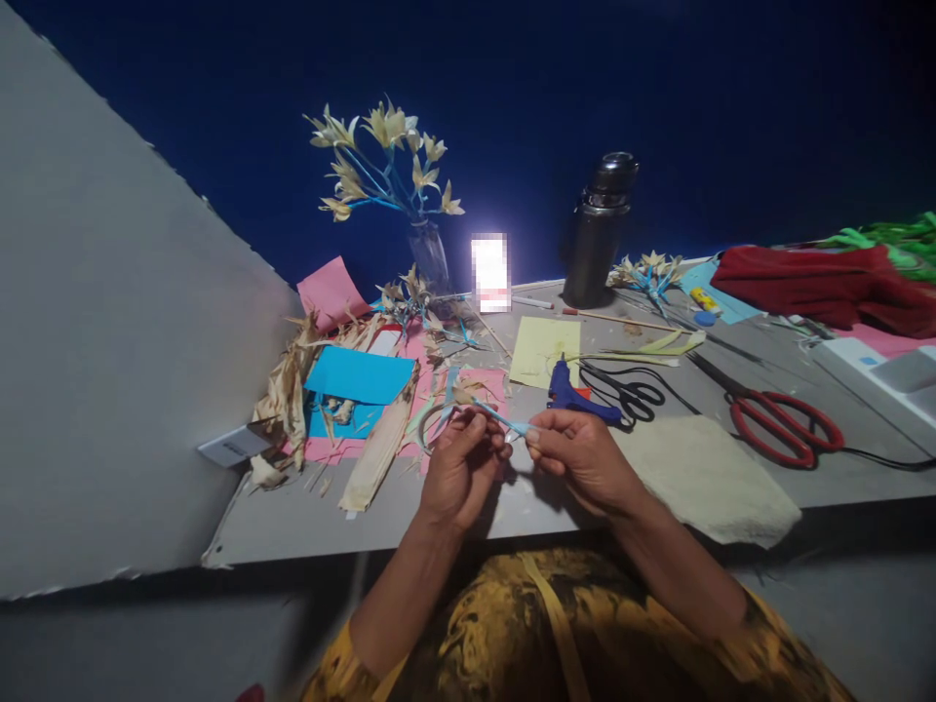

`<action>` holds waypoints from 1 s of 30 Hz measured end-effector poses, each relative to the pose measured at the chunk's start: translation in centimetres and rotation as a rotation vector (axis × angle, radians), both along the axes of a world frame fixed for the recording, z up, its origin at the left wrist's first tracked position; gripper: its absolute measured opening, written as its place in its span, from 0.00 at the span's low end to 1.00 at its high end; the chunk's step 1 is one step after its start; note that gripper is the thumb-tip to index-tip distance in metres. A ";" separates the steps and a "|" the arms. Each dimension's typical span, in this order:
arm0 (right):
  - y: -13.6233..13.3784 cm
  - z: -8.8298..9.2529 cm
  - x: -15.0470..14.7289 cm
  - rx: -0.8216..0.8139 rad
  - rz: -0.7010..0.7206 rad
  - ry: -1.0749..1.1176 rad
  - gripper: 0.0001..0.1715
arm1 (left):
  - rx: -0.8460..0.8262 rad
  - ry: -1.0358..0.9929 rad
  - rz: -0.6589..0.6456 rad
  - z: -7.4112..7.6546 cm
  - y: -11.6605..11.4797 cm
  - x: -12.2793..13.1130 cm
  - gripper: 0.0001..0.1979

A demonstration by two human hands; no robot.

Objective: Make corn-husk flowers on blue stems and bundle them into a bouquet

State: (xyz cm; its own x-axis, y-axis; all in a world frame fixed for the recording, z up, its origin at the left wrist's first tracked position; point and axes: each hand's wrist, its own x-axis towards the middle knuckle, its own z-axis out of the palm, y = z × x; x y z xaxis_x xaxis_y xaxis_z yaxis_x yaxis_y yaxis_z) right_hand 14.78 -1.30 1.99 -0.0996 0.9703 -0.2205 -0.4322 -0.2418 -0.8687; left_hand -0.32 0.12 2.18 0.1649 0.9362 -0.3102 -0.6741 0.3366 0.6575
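Observation:
Between my two hands runs a thin flower stem wrapped in light blue paper (501, 417), with a pale dried husk bloom (463, 395) at its left end. My left hand (462, 460) is closed around the stem near the bloom. The fingers of my right hand (577, 450) pinch the blue wrap at the other end. A roll of tape (428, 429) lies just behind my left hand. Beyond my right hand rests a blue glue gun (577, 395), beside black-handled scissors (633, 395).
Husk flowers stand in a glass vase (430, 255), left of a lit, blurred screen (489, 273). A steel flask (600, 234) is at the back. Red-handled scissors (786, 429) and a pale cloth (706, 478) lie right. Blue paper (358, 375) and dried husks (289, 390) cover the left.

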 end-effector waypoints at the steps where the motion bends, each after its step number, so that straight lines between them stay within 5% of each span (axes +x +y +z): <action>1: 0.0 0.0 -0.1 -0.012 0.016 0.029 0.17 | 0.001 -0.016 -0.004 0.2 0.1 -0.1 0.14; 11: -0.1 -0.2 -0.2 -0.052 0.128 0.071 0.18 | 0.001 -0.070 -0.004 0.5 0.3 -0.1 0.15; 17: -0.5 -0.4 0.2 0.228 0.058 -0.484 0.12 | 0.002 0.034 0.073 0.2 0.7 -0.2 0.14; 24: -1.0 -1.0 0.3 0.866 -0.005 -1.244 0.10 | -0.010 0.178 0.178 0.0 0.8 0.0 0.18; 30: -1.2 -1.2 0.1 0.901 -0.036 -1.430 0.14 | -0.026 0.267 0.207 -0.3 0.9 0.5 0.19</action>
